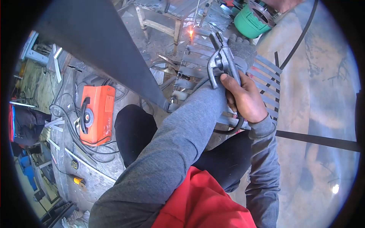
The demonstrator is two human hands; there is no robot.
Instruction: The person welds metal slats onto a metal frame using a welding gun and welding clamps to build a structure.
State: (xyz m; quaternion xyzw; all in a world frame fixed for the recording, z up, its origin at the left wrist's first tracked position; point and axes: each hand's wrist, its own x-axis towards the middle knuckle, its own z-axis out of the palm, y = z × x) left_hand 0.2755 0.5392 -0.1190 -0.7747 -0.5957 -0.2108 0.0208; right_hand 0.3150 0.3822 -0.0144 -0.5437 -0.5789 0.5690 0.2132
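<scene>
At centre, toward 1 o'clock, the right hand (pixel 245 99) is bare and its grip is clenched on the handle of a holder (pixel 224 62), a grey metal welding clamp. The holder points up toward 12 o'clock, with its jaws at the upper end. Sparks (pixel 191 34) show just beyond it, at 11 o'clock from the jaws. The left hand (pixel 242 49) wears a grey knit glove and lies just behind the holder's head, at 1 o'clock from it; whether its grip is clenched or released cannot be told. The left sleeve runs from 7 o'clock up to the holder and crosses in front of the right wrist. Both hands are over a frame (pixel 266 81) of parallel grey metal slats, which extends toward 3 o'clock. A green grinder (pixel 249 21) sits at 12 o'clock, near the glove, with another person's hand (pixel 283 3) on it at the top edge. A dark beam (pixel 102 45) slants from 10 o'clock down to the centre. An orange welder (pixel 98 114) stands on the floor (pixel 323 95) at 9 o'clock, with cables coiled about it.
</scene>
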